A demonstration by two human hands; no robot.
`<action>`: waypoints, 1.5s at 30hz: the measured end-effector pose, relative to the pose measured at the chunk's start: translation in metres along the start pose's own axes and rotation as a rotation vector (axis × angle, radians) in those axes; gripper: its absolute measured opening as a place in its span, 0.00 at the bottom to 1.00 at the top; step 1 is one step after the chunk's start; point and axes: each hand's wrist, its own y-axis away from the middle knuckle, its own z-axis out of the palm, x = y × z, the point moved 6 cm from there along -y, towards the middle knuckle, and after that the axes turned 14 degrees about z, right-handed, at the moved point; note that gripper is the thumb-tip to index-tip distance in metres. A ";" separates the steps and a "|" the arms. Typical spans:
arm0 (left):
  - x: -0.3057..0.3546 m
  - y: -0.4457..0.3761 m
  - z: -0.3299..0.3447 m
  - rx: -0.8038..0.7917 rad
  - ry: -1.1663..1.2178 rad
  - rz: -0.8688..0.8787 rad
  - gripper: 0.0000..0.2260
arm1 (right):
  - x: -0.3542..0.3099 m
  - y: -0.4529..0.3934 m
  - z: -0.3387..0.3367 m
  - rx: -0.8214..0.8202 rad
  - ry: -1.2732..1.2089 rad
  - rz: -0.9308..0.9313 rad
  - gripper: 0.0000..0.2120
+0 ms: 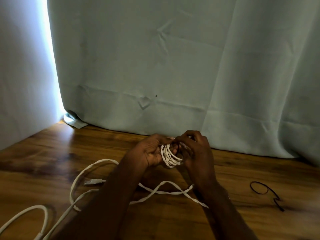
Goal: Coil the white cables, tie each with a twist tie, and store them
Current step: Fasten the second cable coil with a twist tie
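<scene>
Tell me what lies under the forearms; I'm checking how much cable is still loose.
Loose white cable crosses the wooden table beneath both forearms, with a plug beside the left one. How it runs directly under the arms is hidden.

**Hidden and cut off**

Far side of coil [170,157] hidden behind right hand [195,149]. Loose white cable [97,165] passing under both forearms, cut by bottom-left edge. Fingertip contact above coil blurred, unreadable. Forearms cropped at bottom edge.
</scene>
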 end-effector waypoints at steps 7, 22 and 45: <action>0.010 0.003 0.001 -0.011 -0.117 0.071 0.11 | 0.004 -0.002 0.004 -0.234 -0.241 0.088 0.10; 0.018 -0.003 -0.003 -0.076 -0.279 0.276 0.11 | 0.020 -0.001 -0.003 -0.095 -0.830 0.610 0.09; -0.006 0.027 0.065 -0.634 -1.168 0.636 0.04 | 0.033 -0.014 -0.051 0.242 -0.788 0.633 0.09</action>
